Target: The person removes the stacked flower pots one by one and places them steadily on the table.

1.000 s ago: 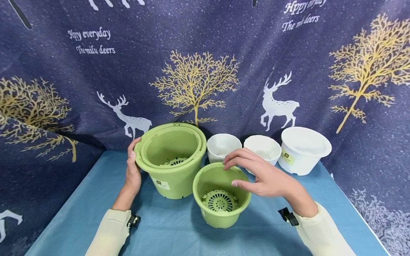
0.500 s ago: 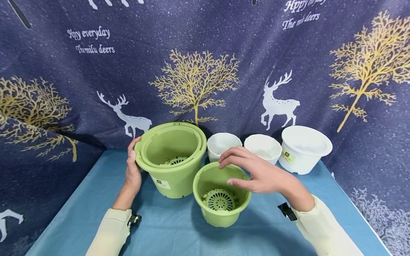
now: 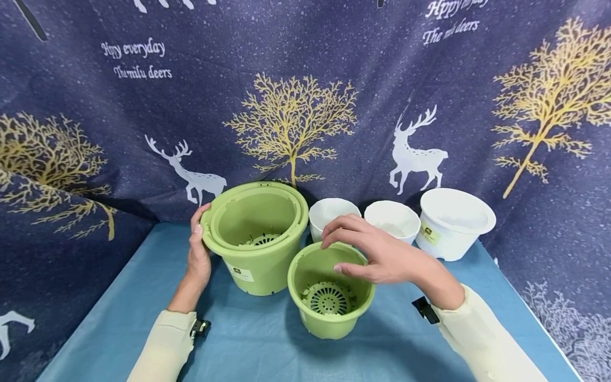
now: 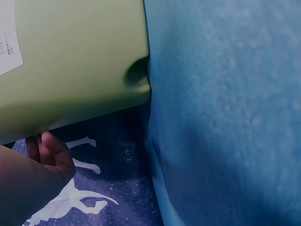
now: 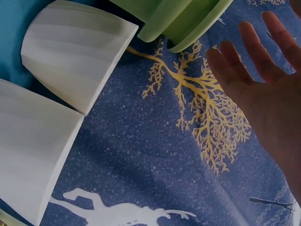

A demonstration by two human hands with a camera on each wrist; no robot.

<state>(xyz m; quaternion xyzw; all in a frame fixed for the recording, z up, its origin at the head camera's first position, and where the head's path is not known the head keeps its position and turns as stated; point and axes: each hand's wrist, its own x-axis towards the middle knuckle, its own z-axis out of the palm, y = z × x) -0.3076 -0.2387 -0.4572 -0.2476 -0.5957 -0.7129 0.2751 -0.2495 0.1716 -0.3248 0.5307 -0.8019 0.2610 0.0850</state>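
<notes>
In the head view a large green plastic flowerpot (image 3: 264, 273) stands at centre-left, with another green pot (image 3: 253, 223) nested inside it. My left hand (image 3: 197, 257) rests against the left side of this stack, fingertips at the rim. In the left wrist view its fingers (image 4: 56, 148) touch the outer wall. A smaller green flowerpot (image 3: 329, 323) with a slotted bottom sits in front to the right, tilted slightly toward me. My right hand (image 3: 377, 252) hovers over that pot's far right rim, fingers spread and relaxed, holding nothing. In the right wrist view the right hand's fingers (image 5: 256, 52) are apart from everything.
Behind the small pot stand two white faceted pots (image 3: 329, 209) (image 3: 393, 217), partly covered by my right hand. A larger white pot (image 3: 453, 228) with a yellow-green label is at the back right. Blue cloth (image 3: 248, 339) covers the table; a patterned curtain (image 3: 305, 48) hangs behind.
My right hand has shifted slightly left and up above the small green pot. The left hand and all the pots have stayed where they were.
</notes>
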